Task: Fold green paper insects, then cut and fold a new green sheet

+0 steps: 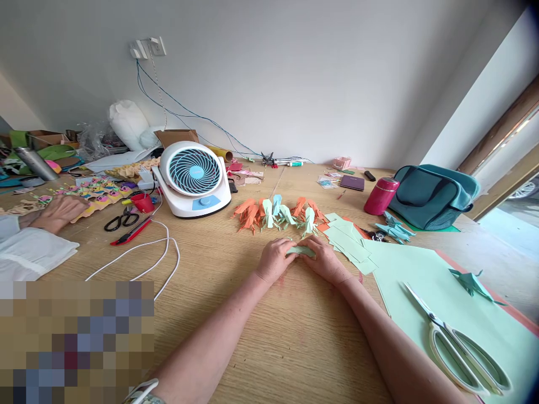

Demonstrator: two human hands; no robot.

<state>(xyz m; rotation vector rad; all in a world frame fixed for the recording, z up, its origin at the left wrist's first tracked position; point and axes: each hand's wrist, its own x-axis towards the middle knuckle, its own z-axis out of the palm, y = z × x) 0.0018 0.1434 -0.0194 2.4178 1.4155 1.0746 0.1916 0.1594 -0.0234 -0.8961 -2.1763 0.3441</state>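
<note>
Both my hands rest on the wooden table (261,336) and press a small folded piece of light green paper (301,251) between them. My left hand (275,259) pinches its left end with curled fingers. My right hand (325,259) holds its right end, fingers closed over it. Just beyond my hands stands a row of folded paper figures (278,214) in orange and light green. A stack of cut green paper squares (348,242) lies right of my right hand.
White-handled scissors (458,342) lie on a large green sheet (412,286) at right. A white desk fan (192,178) with a white cable, black scissors (120,220), a pink flask (380,196) and a teal bag (433,196) stand around. Another person's hand (59,213) rests at far left.
</note>
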